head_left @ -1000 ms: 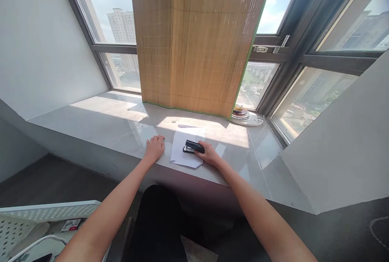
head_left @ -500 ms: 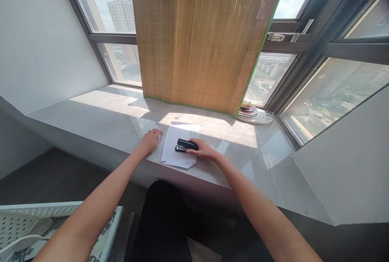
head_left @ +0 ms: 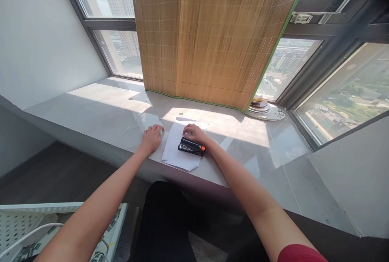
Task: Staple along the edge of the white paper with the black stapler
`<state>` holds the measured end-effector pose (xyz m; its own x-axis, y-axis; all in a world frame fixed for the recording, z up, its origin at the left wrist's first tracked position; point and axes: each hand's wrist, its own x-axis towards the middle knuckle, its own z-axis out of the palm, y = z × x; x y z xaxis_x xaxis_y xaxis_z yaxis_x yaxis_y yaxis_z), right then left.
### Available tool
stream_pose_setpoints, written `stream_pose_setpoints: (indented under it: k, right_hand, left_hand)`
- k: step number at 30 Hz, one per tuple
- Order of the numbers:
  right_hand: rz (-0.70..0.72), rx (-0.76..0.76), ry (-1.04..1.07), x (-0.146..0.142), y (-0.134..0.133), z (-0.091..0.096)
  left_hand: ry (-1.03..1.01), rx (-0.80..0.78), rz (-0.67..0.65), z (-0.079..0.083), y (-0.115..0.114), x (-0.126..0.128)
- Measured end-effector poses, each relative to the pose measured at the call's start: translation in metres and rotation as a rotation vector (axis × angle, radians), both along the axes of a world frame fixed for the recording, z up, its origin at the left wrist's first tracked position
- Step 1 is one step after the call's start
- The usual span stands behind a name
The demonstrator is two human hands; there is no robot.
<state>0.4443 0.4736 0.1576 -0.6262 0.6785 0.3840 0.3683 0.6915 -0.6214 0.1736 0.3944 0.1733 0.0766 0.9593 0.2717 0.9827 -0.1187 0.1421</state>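
A black stapler [head_left: 192, 147] with an orange tip at its right end lies on white paper sheets [head_left: 178, 157] on the windowsill. My right hand [head_left: 194, 132] is just behind the stapler, over the sheets, with its fingers curled in; whatever they might pinch is hidden. The wrist passes close by the stapler's orange end. To the left of the paper, my left hand [head_left: 152, 137] rests on the sill with its fingers laid out and nothing in them.
Two small staple-like pieces [head_left: 180, 113] lie behind the paper. A bamboo blind [head_left: 212, 43] hangs down to the windowsill [head_left: 100, 108]. Stacked plates [head_left: 260, 108] stand at the back right. A pale plastic basket [head_left: 118, 229] is below on the left.
My right hand has let go of the stapler and moved behind it. The stapler now lies on the paper with its orange end showing. My left hand stays in place.
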Motion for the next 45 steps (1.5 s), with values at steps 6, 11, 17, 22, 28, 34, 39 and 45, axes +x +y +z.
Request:
stream_pose_setpoints:
  k: [6, 11, 17, 22, 28, 34, 39, 45]
  right_hand:
    - [-0.041, 0.046, -0.027, 0.06, -0.017, 0.001]
    - [-0.102, -0.003, -0.036, 0.133, -0.05, 0.006]
    - [-0.151, -0.146, 0.072, 0.153, -0.065, 0.021]
    - [-0.336, -0.226, 0.262, 0.174, -0.114, 0.039]
    - [-0.464, -0.12, 0.11, 0.174, -0.168, 0.015]
    - [-0.461, -0.144, 0.224, 0.149, -0.161, 0.005]
    - [-0.477, -0.325, 0.353, 0.159, -0.158, 0.002]
    - [-0.474, -0.301, 0.293, 0.157, -0.157, -0.001]
  left_hand:
    - [-0.005, -0.014, 0.001, 0.003, 0.001, -0.002]
    - [-0.081, -0.01, -0.034, 0.008, -0.005, 0.014]
    - [-0.543, -0.157, -0.62, 0.01, -0.034, 0.121]
    - [-0.513, -0.225, -0.675, 0.0, -0.045, 0.159]
    - [-0.403, -0.145, -0.567, -0.003, -0.057, 0.168]
    - [-0.499, -0.147, -0.49, -0.003, -0.06, 0.17]
    - [-0.93, -0.268, -0.453, -0.001, -0.053, 0.158]
    - [-1.584, -0.246, -0.321, -0.004, -0.044, 0.152]
